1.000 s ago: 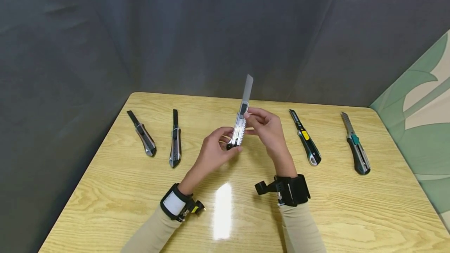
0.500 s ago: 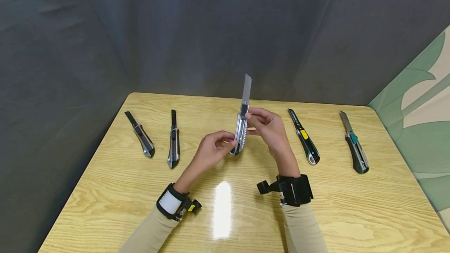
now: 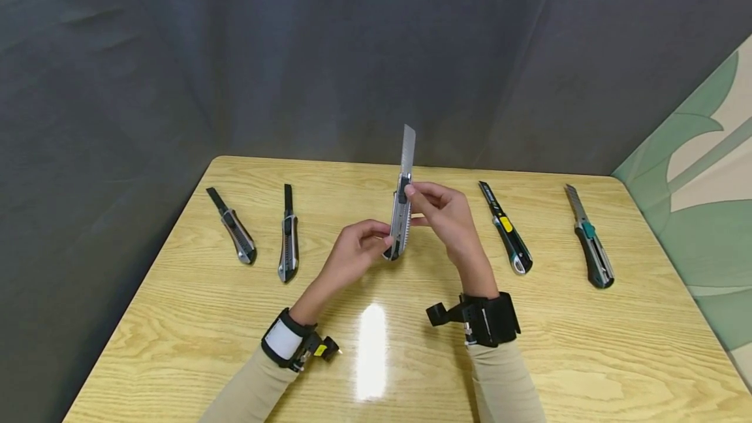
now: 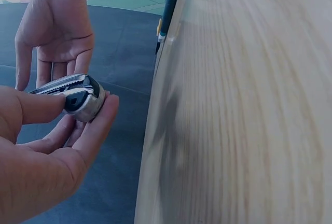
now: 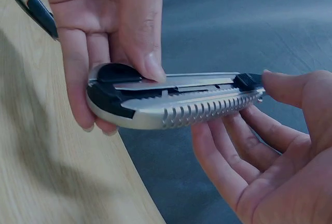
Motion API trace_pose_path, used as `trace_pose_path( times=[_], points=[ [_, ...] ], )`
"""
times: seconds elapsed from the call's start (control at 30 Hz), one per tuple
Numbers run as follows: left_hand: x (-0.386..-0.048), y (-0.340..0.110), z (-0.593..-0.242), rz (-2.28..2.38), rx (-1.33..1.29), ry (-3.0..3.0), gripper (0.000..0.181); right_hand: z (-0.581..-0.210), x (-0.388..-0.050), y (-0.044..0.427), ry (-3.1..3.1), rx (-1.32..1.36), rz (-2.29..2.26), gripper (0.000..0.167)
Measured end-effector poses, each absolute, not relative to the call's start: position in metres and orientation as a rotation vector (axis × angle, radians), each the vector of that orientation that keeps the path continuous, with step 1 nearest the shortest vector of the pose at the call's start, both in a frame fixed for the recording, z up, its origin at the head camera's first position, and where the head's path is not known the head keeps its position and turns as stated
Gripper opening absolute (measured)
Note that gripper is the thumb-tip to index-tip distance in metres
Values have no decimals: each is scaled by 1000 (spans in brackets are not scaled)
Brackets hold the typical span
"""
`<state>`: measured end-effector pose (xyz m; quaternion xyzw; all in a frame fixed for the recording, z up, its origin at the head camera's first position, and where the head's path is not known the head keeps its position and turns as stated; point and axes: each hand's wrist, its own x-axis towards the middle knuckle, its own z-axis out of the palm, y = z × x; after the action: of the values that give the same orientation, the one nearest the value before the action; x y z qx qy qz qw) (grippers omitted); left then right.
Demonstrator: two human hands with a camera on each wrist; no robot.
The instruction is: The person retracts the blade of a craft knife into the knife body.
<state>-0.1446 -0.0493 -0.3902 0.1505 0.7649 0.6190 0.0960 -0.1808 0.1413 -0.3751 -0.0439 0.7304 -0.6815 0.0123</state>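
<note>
A silver utility knife (image 3: 401,217) with a black slider is held above the middle of the table, its long blade (image 3: 408,149) extended and pointing up and away. My left hand (image 3: 352,253) pinches its rounded black-and-silver butt end between thumb and fingers. Higher on the handle, my right hand (image 3: 449,220) grips it, thumb on the black slider (image 5: 248,81) and fingers beneath. In the right wrist view the knife's toothed grip edge (image 5: 207,112) faces the camera. The left wrist view shows the butt end (image 4: 85,102) between the left thumb and fingers; the blade is hidden there.
On the wooden table (image 3: 194,344) lie two dark-bladed utility knives at left, an outer one (image 3: 237,234) and an inner one (image 3: 288,240). At right are a black-and-yellow utility knife (image 3: 508,230) and a teal-slider utility knife (image 3: 592,240). A dark curtain (image 3: 352,51) hangs behind.
The left hand has shifted its hold on the butt end, the thumb moving up onto the handle's face. The knife has turned more upright, its blade tip swinging slightly left. The right hand keeps its grip.
</note>
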Motion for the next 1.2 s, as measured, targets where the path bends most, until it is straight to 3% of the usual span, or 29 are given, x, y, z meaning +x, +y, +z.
trace_pose_path(
  times=[0.37,1.2],
  points=[
    [-156,-47,-421,1860,471,2311,25,-379,-183,136,2305,-73,-2163,41],
    [-159,-52,-423,1867,434,2280,19,-381,-181,126,2302,-127,-2171,32]
  ],
)
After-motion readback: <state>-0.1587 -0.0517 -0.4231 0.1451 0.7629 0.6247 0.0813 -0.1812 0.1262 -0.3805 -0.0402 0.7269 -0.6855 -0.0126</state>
